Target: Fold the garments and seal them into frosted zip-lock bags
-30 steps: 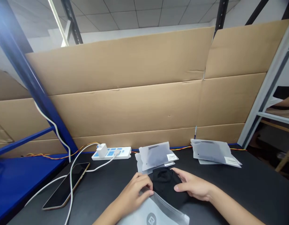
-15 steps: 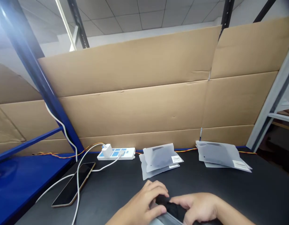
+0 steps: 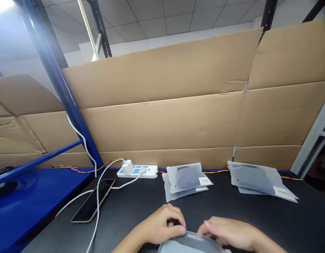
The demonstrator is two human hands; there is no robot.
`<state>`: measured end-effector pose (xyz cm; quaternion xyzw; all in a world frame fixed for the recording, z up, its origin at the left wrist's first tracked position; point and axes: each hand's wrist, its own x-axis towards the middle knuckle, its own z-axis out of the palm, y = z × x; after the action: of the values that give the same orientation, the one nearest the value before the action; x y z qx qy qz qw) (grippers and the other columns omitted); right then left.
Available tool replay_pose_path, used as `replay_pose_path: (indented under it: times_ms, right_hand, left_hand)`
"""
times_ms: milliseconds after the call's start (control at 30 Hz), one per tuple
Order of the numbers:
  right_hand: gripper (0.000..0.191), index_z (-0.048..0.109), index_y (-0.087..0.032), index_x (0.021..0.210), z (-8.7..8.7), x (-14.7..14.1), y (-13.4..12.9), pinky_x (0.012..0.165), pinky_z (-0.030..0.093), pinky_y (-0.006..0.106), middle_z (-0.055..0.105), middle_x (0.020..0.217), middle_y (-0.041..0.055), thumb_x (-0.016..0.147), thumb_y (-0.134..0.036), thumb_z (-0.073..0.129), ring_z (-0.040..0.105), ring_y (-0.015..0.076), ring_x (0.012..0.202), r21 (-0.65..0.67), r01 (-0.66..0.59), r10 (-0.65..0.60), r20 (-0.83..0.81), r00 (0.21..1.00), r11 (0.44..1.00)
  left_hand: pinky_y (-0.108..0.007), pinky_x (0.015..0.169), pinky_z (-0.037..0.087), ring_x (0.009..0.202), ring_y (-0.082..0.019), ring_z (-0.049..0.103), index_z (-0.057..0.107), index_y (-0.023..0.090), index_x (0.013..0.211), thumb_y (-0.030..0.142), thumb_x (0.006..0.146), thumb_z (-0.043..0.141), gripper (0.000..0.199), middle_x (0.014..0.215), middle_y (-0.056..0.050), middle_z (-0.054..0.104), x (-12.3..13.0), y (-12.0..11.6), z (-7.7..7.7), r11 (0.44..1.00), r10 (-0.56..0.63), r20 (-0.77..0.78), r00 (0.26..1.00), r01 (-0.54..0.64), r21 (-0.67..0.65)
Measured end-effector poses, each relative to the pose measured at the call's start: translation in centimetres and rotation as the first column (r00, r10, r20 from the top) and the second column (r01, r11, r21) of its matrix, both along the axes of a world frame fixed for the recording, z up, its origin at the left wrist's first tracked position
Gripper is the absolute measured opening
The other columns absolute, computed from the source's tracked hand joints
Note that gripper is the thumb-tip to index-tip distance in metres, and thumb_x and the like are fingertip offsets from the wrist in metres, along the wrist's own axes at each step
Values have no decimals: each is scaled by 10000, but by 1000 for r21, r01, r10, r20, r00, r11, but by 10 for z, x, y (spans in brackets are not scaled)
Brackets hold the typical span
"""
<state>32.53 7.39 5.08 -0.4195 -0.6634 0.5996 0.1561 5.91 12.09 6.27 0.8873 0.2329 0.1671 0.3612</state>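
Note:
A frosted plastic bag [image 3: 190, 245] lies at the bottom edge of the view, its lower part cut off. My left hand [image 3: 164, 224] pinches the bag's top edge between thumb and bent fingers. At the bag's right side, my right hand [image 3: 228, 232] is closed with its fingers curled at the edge; its fingertips are partly hidden. Behind my hands lie two overlapping frosted bags [image 3: 184, 179] with white labels and dark contents. Farther right is another pair of frosted bags [image 3: 253, 179], also labelled.
A white power strip [image 3: 149, 171] with a plugged-in charger [image 3: 127, 167] sits along the back. To the left, a phone [image 3: 92, 203] lies under a white cable [image 3: 97, 203]. Cardboard [image 3: 162, 123] walls the back; a blue post [image 3: 70, 102] rises at left.
Black material seen between my hands at the bag's opening is out of sight now. The bag's top edge lies flatter, with my fingers along it. The view has shifted a little left.

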Motion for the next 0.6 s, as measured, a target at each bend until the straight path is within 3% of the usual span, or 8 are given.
replay_pose_path:
  times_ms: [133,267,333,400,467,533,600]
  right_hand:
    - [636,724,-267,1108,5,-3,-3,629,416,240,619,964,41,867,-758,399,523,170,760,124,-61,56,39,998,990]
    - [619,718,-305,1113,9,-8,-8,655,411,256,617,903,20,926,-716,295,498,153,713,123,-105,98,67,993,987]
    - [572,700,-297,1144,7,-11,-7,707,432,277,633,891,20,928,-692,346,535,162,742,104,-115,113,23,993,988]
    - [496,659,-275,1185,3,-12,-4,819,455,311,659,996,38,892,-643,503,591,204,897,97,-48,59,-109,992,994]
    - [452,638,-248,1166,-3,-9,3,921,444,340,650,1095,58,860,-578,602,582,237,1046,115,110,-84,-213,974,987]
    - [386,639,-233,1107,-9,-3,9,918,449,338,638,1067,59,864,-531,614,577,231,1030,172,261,-230,-183,956,950]
    - [320,642,-228,1058,-13,4,13,820,465,312,620,936,32,868,-484,617,571,200,890,239,315,-308,-66,949,919]
  left_hand:
    - [-253,649,410,677,-149,549,762,216,1045,511,859,659,363,902,-54,718,-3,1,-6,994,-75,13,997,76,-72]
    - [-254,516,314,497,-114,355,790,211,987,575,829,663,418,550,26,496,-10,6,-16,972,-100,-38,994,89,-216]
    - [-249,492,282,479,-105,314,797,209,961,586,808,682,423,514,43,437,-14,9,-17,951,-108,-73,991,81,-298]
    - [-233,485,282,486,-97,345,794,199,933,585,791,699,422,561,24,531,-17,12,-16,932,-42,-73,996,13,-361]
    - [-211,524,341,546,-104,467,778,182,924,573,809,684,417,695,-16,661,-20,15,-13,911,81,-36,996,-89,-404]
    - [-207,592,404,652,-132,578,753,171,958,555,834,664,414,815,-49,725,-22,16,-11,890,165,-18,986,-157,-429]
    - [-204,589,414,661,-139,605,728,173,1028,541,837,664,419,842,-54,745,-22,16,-8,881,166,-63,984,-176,-440]
